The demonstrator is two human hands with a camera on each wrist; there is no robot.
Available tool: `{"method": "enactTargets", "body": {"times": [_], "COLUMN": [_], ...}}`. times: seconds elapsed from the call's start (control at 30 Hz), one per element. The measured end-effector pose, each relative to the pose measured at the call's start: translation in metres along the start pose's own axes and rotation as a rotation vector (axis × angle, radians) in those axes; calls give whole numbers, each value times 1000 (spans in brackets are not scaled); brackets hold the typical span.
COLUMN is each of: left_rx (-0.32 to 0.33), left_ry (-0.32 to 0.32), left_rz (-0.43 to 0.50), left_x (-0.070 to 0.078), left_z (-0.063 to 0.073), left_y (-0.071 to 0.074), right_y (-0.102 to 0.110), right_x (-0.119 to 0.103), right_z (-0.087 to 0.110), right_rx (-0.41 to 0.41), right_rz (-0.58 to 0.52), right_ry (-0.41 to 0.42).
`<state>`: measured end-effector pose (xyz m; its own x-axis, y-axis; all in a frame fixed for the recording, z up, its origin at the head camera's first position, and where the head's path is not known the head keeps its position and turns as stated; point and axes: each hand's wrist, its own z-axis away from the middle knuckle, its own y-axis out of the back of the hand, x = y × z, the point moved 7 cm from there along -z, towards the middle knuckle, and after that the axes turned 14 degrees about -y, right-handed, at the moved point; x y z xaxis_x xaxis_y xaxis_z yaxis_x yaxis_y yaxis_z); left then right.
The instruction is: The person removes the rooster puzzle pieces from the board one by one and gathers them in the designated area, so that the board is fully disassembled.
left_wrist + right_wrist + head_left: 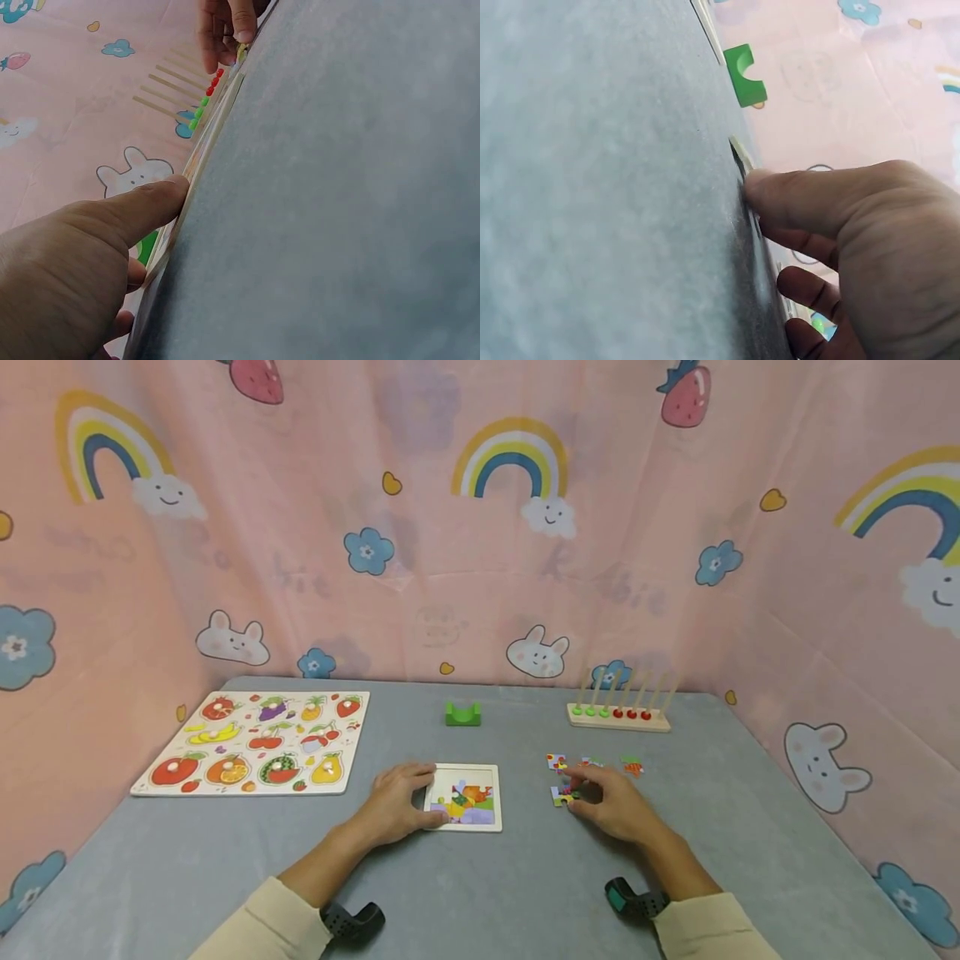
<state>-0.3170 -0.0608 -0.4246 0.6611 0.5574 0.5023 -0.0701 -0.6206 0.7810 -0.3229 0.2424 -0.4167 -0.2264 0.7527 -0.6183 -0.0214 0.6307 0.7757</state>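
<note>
My left hand [395,803] grips a small wooden jigsaw tray [497,777] by its left side, thumb at the near edge and fingers at the far corner. Inside the tray lie several fitted pieces that show part of a colourful picture. To the right, my right hand [613,802] pinches a jigsaw piece [559,796] close to the tabletop. The right wrist view has the thumb on the edge of that pale piece [739,152]. Just beyond the fingers lie more loose pieces, one red and blue [556,762] and one orange and green [632,767]; another is partly hidden by the hand.
A fruit peg puzzle board [251,743] lies at the left of the grey table [480,893]. At the back stand a green block with a curved notch [462,716] and a wooden bead counter [618,718] with upright sticks and red and green beads. A patterned pink curtain encloses the table.
</note>
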Motion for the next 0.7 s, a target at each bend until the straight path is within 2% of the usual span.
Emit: {"method": "enactTargets", "body": {"times": [0.37,0.6,0.7], "left_rx": [9,13,14], "left_ry": [-7,-9,-11], "left_rz": [-23,-27,-26], "left_x": [1,0,0], "left_z": [-1,-1,-1], "left_y": [0,-1,-1], "right_y": [2,12,18], "right_x": [-3,-7,-14], "right_z": [0,1,1], "right_rx": [-21,23,27], "right_rz": [-21,-55,-97], "right_ry": [17,-32,-15]}}
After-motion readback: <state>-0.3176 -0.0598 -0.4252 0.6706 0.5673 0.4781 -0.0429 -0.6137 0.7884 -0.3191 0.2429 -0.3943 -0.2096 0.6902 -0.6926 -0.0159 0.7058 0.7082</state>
